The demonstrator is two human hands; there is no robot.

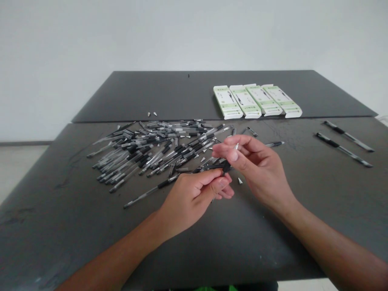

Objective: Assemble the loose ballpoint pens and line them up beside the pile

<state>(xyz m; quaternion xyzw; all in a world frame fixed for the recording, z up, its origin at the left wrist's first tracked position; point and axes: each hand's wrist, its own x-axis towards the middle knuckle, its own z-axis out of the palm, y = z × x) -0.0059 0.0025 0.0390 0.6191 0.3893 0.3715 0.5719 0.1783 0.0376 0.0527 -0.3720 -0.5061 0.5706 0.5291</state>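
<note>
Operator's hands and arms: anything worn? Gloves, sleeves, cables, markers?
Nothing visible. The left hand and right hand are bare, with no gloves, rings or tape. The left forearm and right forearm are bare too, with no sleeves, watch, band, cables or markers up to the frame edge.

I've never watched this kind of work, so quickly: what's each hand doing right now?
Left hand: closed, holding a black-and-clear pen.
Right hand: pinched closed, holding a small silver pen tip.
</note>
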